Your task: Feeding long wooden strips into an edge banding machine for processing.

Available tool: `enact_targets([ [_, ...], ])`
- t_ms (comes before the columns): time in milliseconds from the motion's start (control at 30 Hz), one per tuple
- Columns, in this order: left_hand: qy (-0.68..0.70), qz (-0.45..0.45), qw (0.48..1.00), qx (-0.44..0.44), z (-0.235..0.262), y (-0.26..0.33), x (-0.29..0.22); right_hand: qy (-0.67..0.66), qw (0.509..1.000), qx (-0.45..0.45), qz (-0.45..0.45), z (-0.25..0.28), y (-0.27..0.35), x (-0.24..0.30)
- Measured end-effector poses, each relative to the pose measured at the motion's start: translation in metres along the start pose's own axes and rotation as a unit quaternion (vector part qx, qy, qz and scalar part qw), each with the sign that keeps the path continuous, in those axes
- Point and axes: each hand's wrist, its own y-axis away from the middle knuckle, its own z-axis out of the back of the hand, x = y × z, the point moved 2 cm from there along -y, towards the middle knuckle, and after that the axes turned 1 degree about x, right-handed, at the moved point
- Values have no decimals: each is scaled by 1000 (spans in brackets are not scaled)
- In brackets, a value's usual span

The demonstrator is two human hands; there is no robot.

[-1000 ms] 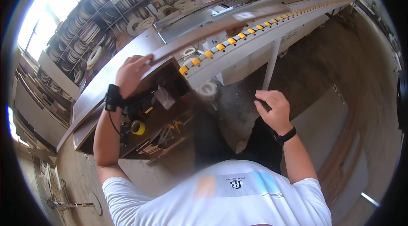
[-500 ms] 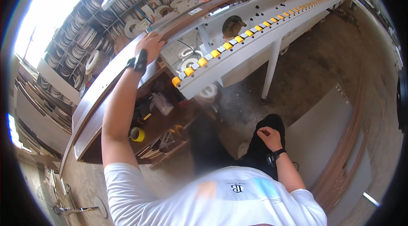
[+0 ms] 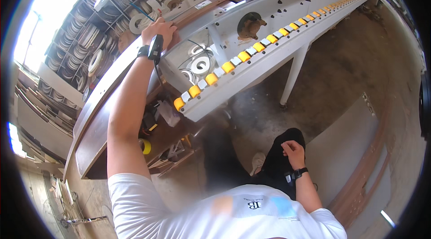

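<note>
My left arm reaches far forward, and my left hand is bent over the near end of a long brown board on the machine bed. The fingertips and the exact grip are partly hidden by the hand itself. A dark band with a small box sits on that wrist. Over my right thigh hovers my right hand, loosely curled, with a gap between thumb and fingers and nothing visible in it. Beside the board runs a grey rail with yellow rollers.
A curved-looking wooden table stands to my left, its shelf holding yellow tape and loose pieces. Behind it is a rack of edging rolls. White rolls lie below the rail. A rail leg and leaning boards are at right.
The view has shifted, so the roller rail sits lower and farther left. My left hand has moved slightly forward along with the board's end. My right hand's thumb and fingers look farther apart.
</note>
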Motion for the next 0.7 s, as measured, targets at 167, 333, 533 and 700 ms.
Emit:
enact_targets([
  [167,23,-6,997,-67,-6,-5,1,-50,999,-3,-18,-1,-2,-1],
  [333,20,3,999,-39,-9,-39,-28,-91,996,18,-6,-6,-6,-2],
  [533,27,-4,998,-51,-21,-70,-52,-57,998,39,0,-8,-15,-2],
  [700,56,-34,994,-89,-25,-66,-40,-99,995,0,-13,-3,-11,-7],
])
